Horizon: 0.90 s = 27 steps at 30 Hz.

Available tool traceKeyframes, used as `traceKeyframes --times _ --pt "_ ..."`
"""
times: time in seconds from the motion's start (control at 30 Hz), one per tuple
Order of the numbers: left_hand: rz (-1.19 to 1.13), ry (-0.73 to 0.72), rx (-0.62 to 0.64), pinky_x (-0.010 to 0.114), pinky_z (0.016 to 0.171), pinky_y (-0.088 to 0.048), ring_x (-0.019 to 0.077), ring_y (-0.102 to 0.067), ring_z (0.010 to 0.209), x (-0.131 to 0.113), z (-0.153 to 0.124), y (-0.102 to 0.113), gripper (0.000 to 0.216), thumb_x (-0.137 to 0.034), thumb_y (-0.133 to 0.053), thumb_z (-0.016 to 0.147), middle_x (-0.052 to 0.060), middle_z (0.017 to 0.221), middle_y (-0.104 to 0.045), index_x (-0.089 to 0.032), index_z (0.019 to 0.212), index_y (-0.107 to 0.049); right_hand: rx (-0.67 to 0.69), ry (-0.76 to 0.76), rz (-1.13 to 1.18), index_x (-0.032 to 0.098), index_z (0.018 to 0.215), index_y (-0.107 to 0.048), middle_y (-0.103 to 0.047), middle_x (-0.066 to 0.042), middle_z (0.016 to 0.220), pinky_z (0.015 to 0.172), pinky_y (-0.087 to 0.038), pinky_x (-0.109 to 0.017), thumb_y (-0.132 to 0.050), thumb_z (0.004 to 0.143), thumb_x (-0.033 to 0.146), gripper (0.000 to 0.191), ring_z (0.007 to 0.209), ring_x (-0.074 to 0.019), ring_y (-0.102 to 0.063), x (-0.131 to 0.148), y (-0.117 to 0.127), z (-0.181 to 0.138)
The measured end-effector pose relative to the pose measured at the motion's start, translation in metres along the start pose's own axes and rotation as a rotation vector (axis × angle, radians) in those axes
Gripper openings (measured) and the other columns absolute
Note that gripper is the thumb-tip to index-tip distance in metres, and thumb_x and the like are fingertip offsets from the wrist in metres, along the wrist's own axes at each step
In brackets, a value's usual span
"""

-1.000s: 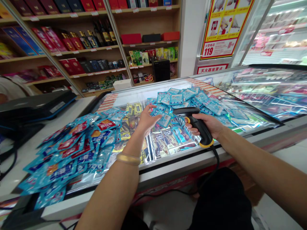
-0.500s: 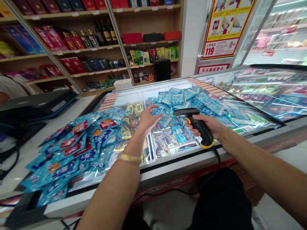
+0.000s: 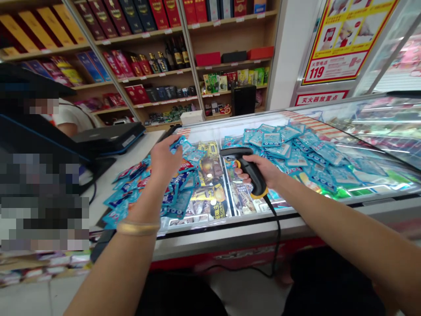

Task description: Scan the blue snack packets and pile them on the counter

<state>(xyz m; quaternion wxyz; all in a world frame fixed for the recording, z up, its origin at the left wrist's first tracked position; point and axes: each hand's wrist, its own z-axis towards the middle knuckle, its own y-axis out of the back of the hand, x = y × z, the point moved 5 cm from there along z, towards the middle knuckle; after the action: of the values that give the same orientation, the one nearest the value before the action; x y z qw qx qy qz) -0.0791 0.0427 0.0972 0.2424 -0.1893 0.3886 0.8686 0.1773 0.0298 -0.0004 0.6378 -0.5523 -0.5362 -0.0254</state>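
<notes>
- Nearest, the person's legs in dark cloth [image 3: 184, 294] show below the counter-height white-framed freezer [image 3: 223, 243].
- A broad gold-coloured bangle [image 3: 138, 228] circles the left wrist.
- A thin black cable [image 3: 279, 228] drops from the scanner's handle in front of the freezer's side.
- The right hand [image 3: 261, 169] grasps a black pistol-shaped handheld scanner with yellow trim [image 3: 253, 175], fingers wrapped round its handle; the scanner is above the glass, its head pointing left.
- The left hand [image 3: 164, 160] is over the left pile of shiny light-blue packets with red and dark-blue printing [image 3: 179, 204], its fingers curved beside a packet near the pile's far edge; I cannot tell whether they grip it.
- That pile lies partly on the freezer's left end and is partly hidden by the left hand and forearm.
- Under the glass, yellow, brown and white wrapped goods [image 3: 210, 193] lie between the two piles.
- The right pile of flat light-blue packets [image 3: 292, 151] spreads over the glass beyond the right hand, many with pale printed panels upward.
- Left of the freezer, a flat black device [image 3: 108, 136] rests on a pale counter [image 3: 149, 145]; behind it is another person in a white top [image 3: 74, 114].
- Farthest, wooden shelves [image 3: 230, 37] hold boxes and bottles, and a red-and-yellow poster reading "119" [image 3: 348, 39] hangs at right.
</notes>
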Motion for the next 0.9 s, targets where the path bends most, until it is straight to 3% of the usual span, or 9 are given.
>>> traceKeyframes --times 0.1,0.23,0.3,0.4,0.53,0.63,0.77,0.9 --pt "0.166 -0.017 0.03 0.04 0.108 -0.045 0.0278 -0.066 0.115 0.029 0.0 0.026 0.037 -0.027 -0.053 0.082 0.006 0.12 -0.074 -0.022 0.112 -0.074 0.048 -0.044 0.026 0.015 0.087 -0.058 -0.057 -0.003 0.068 0.045 -0.044 -0.02 -0.054 0.088 0.029 0.015 0.051 -0.0107 -0.048 -0.015 -0.026 0.028" --pt "0.295 -0.034 0.292 0.043 0.102 -0.05 0.0312 -0.069 0.109 0.062 -0.012 0.022 0.032 -0.035 -0.057 0.08 0.008 0.115 -0.076 -0.024 0.102 -0.076 0.077 -0.061 0.058 0.016 0.088 -0.057 -0.058 -0.003 0.069 0.046 -0.045 -0.02 -0.061 0.085 0.029 0.014 0.052 -0.011 -0.051 -0.033 -0.043 0.046" --pt "0.297 -0.07 0.355 0.042 0.102 -0.05 0.0298 -0.068 0.111 0.067 -0.019 0.019 0.032 -0.037 -0.056 0.081 0.007 0.118 -0.075 -0.024 0.103 -0.076 0.087 -0.07 0.052 0.016 0.087 -0.058 -0.059 -0.003 0.069 0.047 -0.046 -0.02 -0.064 0.083 0.029 0.015 0.053 -0.0108 -0.051 -0.038 -0.045 0.047" --pt "0.286 -0.098 0.334 0.043 0.106 -0.047 0.0295 -0.065 0.117 0.064 -0.024 0.02 0.037 -0.036 -0.051 0.084 0.009 0.124 -0.072 -0.021 0.109 -0.073 0.057 -0.069 0.048 0.016 0.086 -0.058 -0.059 -0.002 0.068 0.047 -0.045 -0.019 -0.065 0.082 0.029 0.016 0.052 -0.0102 -0.051 -0.041 -0.041 0.043" --pt "0.241 -0.161 0.185 0.045 0.108 -0.045 0.0295 -0.064 0.116 0.038 -0.028 0.022 0.035 -0.032 -0.049 0.085 0.012 0.118 -0.072 -0.019 0.108 -0.072 -0.037 -0.023 0.06 0.014 0.085 -0.058 -0.057 -0.002 0.066 0.045 -0.043 -0.019 -0.058 0.086 0.03 0.016 0.05 -0.0098 -0.05 -0.034 -0.038 0.034" --pt "0.13 -0.243 0.116 0.043 0.105 -0.047 0.0269 -0.064 0.111 0.006 -0.035 0.01 0.032 -0.031 -0.048 0.088 0.011 0.114 -0.072 -0.019 0.106 -0.071 -0.082 0.061 0.057 0.015 0.084 -0.058 -0.056 -0.002 0.064 0.044 -0.042 -0.019 -0.056 0.087 0.03 0.016 0.05 -0.0102 -0.049 -0.022 -0.036 0.02" --pt "-0.029 -0.38 0.18 0.041 0.101 -0.049 0.0247 -0.065 0.108 -0.047 -0.051 -0.029 0.029 -0.029 -0.048 0.088 0.011 0.111 -0.072 -0.019 0.106 -0.069 -0.132 0.209 0.012 0.017 0.084 -0.058 -0.058 -0.002 0.067 0.045 -0.044 -0.021 -0.062 0.084 0.031 0.015 0.051 -0.0108 -0.05 0.002 -0.021 -0.018" --pt "-0.185 -0.487 0.296 0.043 0.1 -0.05 0.0256 -0.065 0.11 -0.102 -0.069 -0.08 0.028 -0.025 -0.051 0.088 0.012 0.113 -0.071 -0.018 0.11 -0.068 -0.263 0.321 -0.034 0.017 0.084 -0.059 -0.058 -0.002 0.068 0.046 -0.045 -0.021 -0.063 0.082 0.031 0.015 0.052 -0.0109 -0.05 0.024 0.014 -0.075"
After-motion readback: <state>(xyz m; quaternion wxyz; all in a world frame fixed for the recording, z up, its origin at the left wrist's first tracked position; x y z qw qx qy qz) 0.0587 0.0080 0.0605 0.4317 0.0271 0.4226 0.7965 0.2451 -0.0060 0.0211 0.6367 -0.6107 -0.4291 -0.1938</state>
